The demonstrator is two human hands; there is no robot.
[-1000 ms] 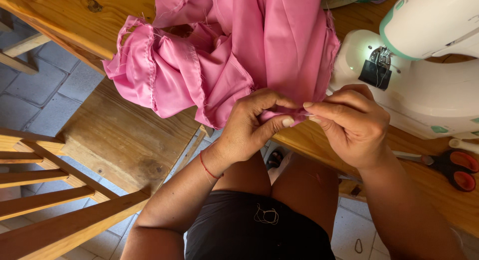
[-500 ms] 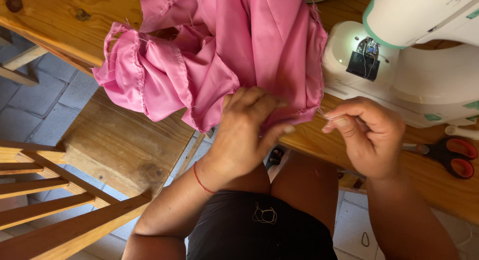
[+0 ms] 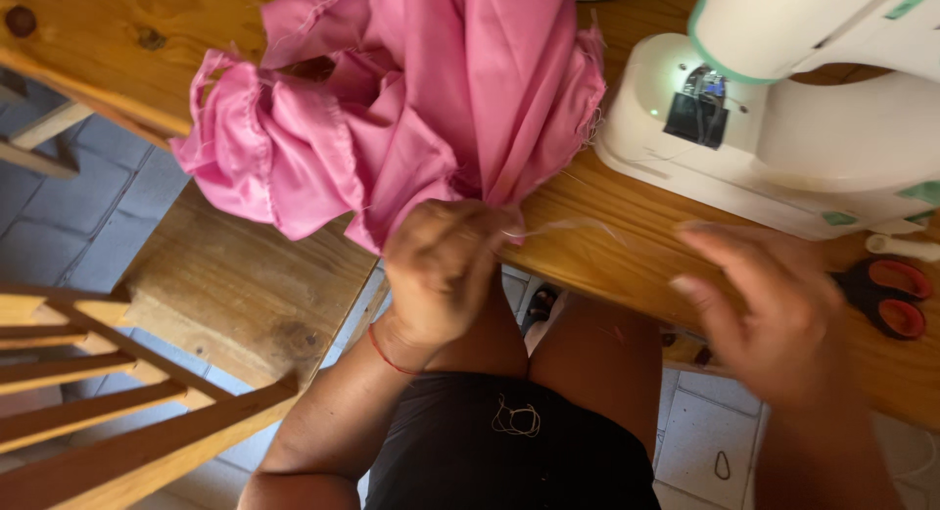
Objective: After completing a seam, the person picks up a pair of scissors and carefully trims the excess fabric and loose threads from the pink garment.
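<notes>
A bunched pink fabric (image 3: 411, 109) with gathered, frayed edges hangs over the front edge of a wooden table (image 3: 627, 246). My left hand (image 3: 441, 265) grips the fabric's lower edge in a fist; a red string bracelet circles that wrist. A thin thread (image 3: 568, 226) runs from this hand toward the right. My right hand (image 3: 769, 309) is blurred, away from the fabric, fingers apart above the table edge; whether it pinches the thread's end I cannot tell.
A white sewing machine (image 3: 783, 118) with a lit needle area stands at the right on the table. Red-handled scissors (image 3: 886, 295) lie beside it at the right edge. A wooden bench (image 3: 245, 285) and chair rails (image 3: 108, 412) are at the left over grey floor tiles.
My two hands were together pinching the fabric's edge. My right hand has pulled away to the right, and a thread now stretches out from my left hand. The view moved closer.
</notes>
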